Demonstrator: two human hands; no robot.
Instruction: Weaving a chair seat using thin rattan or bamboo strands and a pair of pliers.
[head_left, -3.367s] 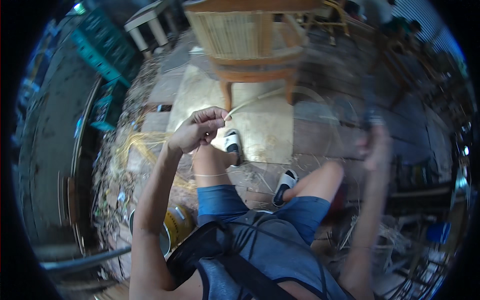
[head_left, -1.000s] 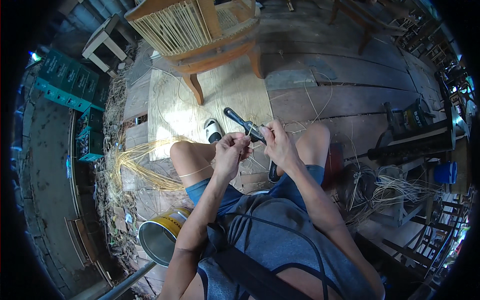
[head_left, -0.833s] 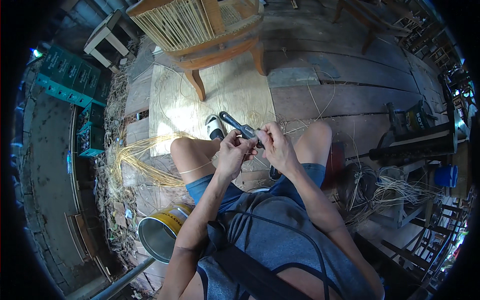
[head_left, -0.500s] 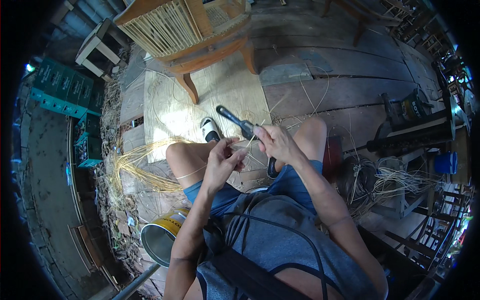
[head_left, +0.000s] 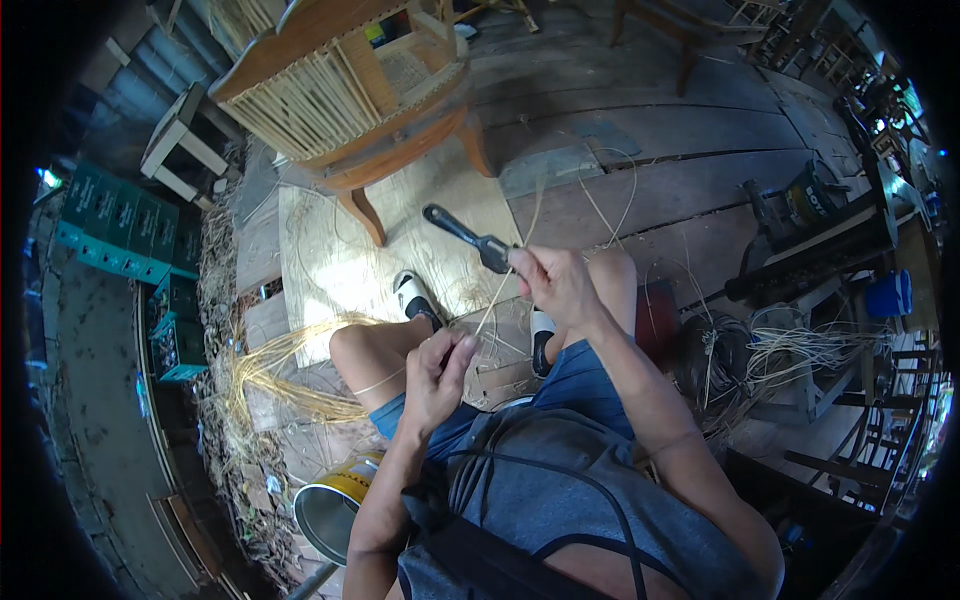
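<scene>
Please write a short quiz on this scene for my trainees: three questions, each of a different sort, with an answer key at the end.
1. True or false: the right hand holds the black tool.

2. Multiple choice: what does the left hand pinch?
A) a paintbrush
B) a pale strand
C) a drinking cup

3. Fill in the blank: the stacked green crates stand on the ____ side of the picture.

Key:
1. True
2. B
3. left
</scene>
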